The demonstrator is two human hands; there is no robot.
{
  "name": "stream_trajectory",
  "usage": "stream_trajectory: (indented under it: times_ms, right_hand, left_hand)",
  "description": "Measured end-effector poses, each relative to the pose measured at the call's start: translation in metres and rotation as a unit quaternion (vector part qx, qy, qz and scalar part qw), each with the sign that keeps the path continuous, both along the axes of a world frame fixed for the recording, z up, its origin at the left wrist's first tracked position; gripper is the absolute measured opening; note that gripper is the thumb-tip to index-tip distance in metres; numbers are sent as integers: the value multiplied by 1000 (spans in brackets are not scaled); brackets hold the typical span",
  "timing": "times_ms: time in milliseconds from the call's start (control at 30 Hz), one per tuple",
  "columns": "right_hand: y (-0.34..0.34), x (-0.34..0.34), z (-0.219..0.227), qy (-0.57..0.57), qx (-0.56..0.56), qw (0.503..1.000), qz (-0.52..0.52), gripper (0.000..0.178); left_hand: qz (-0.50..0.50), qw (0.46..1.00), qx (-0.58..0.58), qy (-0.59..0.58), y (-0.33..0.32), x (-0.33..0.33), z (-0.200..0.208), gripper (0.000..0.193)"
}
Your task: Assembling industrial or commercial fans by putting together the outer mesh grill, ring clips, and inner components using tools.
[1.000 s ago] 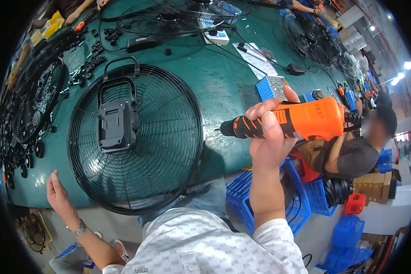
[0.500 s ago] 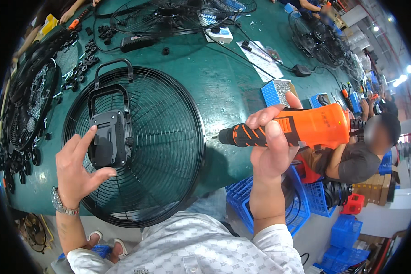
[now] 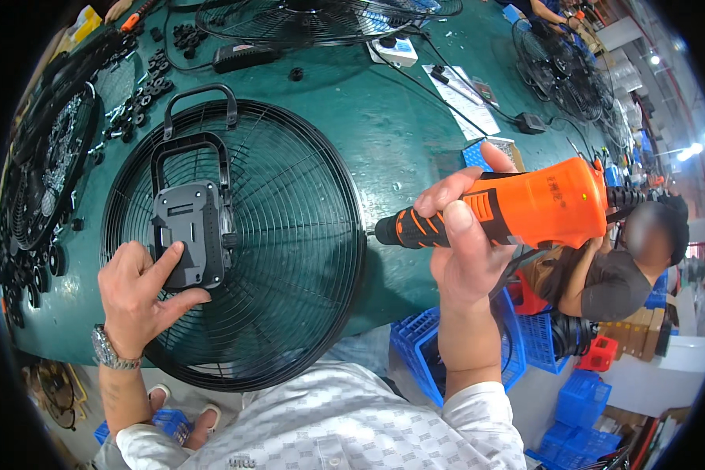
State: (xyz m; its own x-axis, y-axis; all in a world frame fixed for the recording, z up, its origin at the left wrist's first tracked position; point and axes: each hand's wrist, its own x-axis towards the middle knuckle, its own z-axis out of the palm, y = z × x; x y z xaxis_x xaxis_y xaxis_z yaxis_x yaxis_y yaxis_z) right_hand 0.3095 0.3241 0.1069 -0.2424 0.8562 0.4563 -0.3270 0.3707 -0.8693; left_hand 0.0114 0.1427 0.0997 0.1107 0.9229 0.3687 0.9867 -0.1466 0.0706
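Observation:
A round black fan guard [image 3: 299, 207] lies on the green workbench before me, with a black rectangular housing [image 3: 198, 223] and a loop handle [image 3: 188, 142] on top. My left hand [image 3: 137, 298] rests at the housing's near-left corner, index finger and thumb stretched apart, the others curled and partly hidden. Nothing is gripped in it. Wrapped round an orange-and-black electric screwdriver [image 3: 556, 205], my right hand [image 3: 471, 254] holds it level to the right of the guard. Its tip points left, close to the guard's rim; whether they touch I cannot tell.
More fan guards [image 3: 313, 27] lie at the far side, and a fan [image 3: 560, 70] at the far right. Black knobs and screws [image 3: 137, 110] are scattered at left. A paper sheet [image 3: 458, 98] lies beyond the screwdriver. Blue crates [image 3: 423, 345] stand below right, near a co-worker [image 3: 603, 274].
My left hand has slid slightly down the housing, its index finger now lower. The screwdriver's tip has come closer to the guard's rim. The view has shifted a little.

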Motion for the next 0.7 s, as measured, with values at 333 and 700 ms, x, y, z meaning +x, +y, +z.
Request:
stream_trajectory:
  times_ms: [333,700]
  right_hand:
    - [3,-5,-3,-48,-16,999,-12,58]
    - [3,-21,-3,-74,-15,997,-10,55]
  left_hand:
    - [19,997,42,-61,-8,-3,-16,53]
    - [37,989,74,-126,-8,-3,-26,53]
